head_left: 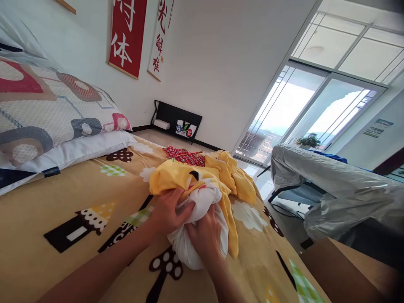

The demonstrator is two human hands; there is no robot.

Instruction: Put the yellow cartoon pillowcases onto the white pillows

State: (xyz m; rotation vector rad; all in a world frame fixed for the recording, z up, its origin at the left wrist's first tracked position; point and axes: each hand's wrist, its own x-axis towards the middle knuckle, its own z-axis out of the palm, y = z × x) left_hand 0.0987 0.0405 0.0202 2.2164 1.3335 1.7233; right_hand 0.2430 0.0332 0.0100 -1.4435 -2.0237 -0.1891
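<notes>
My left hand (168, 212) is closed on the edge of a bunched yellow-and-white cloth, thumb laid over the white part. My right hand (206, 231) has its fingers tucked into the white fabric (203, 204), and the fingertips are hidden there. A yellow part (170, 172) with a black patch and a bit of red lies just beyond both hands. White folds hang below, between my wrists. Behind are more yellow cloth (243, 183) and a red checked cloth (186, 157), crumpled. Whether the bundle is a garment or a cover, I cannot tell.
Everything lies on a tan patterned bedspread (110, 269). Patterned pillows (59, 105) are at the left. A cardboard box (344, 269) and plastic-covered furniture (341, 176) stand right of the bed. A low black rack (176, 118) is by the far wall, near a sliding glass door (268, 122).
</notes>
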